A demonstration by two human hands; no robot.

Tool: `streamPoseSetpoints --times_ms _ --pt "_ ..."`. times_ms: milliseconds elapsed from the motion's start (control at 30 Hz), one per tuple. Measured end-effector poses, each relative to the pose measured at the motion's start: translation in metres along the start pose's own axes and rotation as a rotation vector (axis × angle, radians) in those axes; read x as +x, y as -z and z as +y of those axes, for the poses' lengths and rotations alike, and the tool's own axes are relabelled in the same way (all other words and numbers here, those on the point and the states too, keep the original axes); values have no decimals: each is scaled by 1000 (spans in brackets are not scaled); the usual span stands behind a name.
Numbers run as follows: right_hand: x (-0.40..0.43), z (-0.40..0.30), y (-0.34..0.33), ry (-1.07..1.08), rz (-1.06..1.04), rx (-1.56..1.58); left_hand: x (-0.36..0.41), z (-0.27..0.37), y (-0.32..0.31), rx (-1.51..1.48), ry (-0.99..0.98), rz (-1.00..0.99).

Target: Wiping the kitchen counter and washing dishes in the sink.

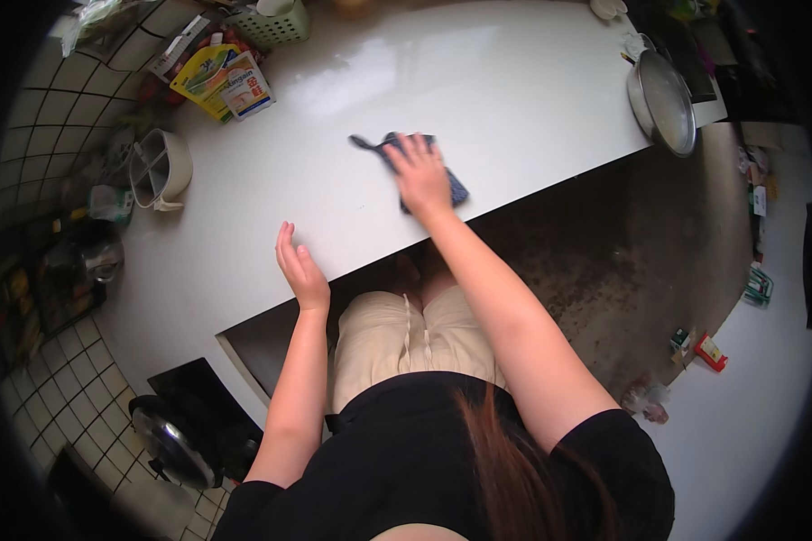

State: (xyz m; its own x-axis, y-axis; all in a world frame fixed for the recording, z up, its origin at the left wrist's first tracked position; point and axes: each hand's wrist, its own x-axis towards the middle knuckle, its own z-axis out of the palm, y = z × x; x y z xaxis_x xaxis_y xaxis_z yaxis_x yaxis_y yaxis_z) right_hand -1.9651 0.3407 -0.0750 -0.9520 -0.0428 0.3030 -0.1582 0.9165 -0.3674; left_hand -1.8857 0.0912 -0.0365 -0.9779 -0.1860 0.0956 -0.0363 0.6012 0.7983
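Observation:
My right hand lies palm down on a dark blue cloth on the white countertop, with its fingers spread. A dark hanging loop or twisted corner of the cloth sticks out to the left of my fingertips. Near the counter's front edge, my left hand is raised on its side, its fingers slightly bent and nothing in it. Whether the left hand's edge touches the counter cannot be told.
At the left stand a divided cream container and a glass vessel. Food packets and a green perforated basket are at the back left. A metal basin overhangs the right edge. A lidded pan is at lower left.

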Motion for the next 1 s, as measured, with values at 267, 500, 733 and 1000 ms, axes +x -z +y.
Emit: streamPoseSetpoints --times_ms 267,500,733,1000 --pt "-85 -169 -41 440 -189 438 -5 -27 41 42 11 155" --pt "-95 -166 -57 662 -328 376 0 -6 43 21 -29 122" --pt "-39 -78 -12 135 -113 183 -2 -5 35 -11 -61 74" --pt "-21 21 23 -336 -21 -122 -11 12 19 -26 -35 -154"
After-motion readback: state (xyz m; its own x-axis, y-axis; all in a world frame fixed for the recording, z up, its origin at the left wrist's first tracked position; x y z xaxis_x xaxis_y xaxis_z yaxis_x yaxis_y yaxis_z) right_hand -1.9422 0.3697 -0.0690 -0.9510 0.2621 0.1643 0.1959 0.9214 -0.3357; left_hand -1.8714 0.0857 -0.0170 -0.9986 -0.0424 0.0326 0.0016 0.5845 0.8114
